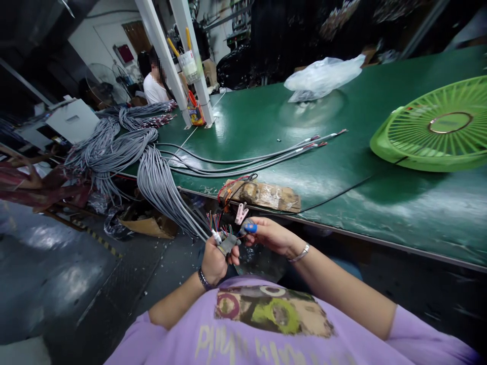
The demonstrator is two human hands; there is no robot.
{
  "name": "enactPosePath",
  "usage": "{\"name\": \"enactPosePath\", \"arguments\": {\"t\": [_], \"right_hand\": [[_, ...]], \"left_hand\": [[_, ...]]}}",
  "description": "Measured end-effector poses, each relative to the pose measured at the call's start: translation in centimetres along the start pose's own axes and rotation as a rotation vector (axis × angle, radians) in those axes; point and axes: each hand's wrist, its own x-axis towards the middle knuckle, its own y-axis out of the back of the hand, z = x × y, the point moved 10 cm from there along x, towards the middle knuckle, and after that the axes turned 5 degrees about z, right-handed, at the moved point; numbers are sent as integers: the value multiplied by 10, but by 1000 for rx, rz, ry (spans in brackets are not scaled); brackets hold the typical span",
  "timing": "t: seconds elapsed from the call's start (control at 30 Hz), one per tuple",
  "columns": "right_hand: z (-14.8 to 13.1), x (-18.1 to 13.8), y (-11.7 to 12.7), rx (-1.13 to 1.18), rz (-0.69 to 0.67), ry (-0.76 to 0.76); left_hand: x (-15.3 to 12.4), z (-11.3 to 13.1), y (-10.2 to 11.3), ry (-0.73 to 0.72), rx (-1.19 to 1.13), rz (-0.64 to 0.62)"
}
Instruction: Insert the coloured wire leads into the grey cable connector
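Observation:
My left hand is closed round the ends of several grey cables in front of the bench edge, with grey wrapping on its fingertips. Thin coloured wires fan out from the stripped ends above that hand. Just to the right, my right hand has its fingers pinched together close to the wire tips. Blue and grey covers sit on those fingers. Whatever lies in the pinch is too small to make out. Beside it, a pink clip hangs at the bench edge.
A wooden block with red and black leads lies at the front of the green bench. Bundled grey cables spread leftward. A green fan stands right, a plastic bag behind. A person is in the background.

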Motion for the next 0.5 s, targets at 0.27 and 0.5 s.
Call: {"name": "enactPosePath", "arguments": {"t": [0.27,0.5], "right_hand": [[-12,22,15,8,179,131],[-27,13,24,-161,370,431]], "left_hand": [[11,6,-15,52,-92,-92],[21,2,-16,57,-133,-107]]}}
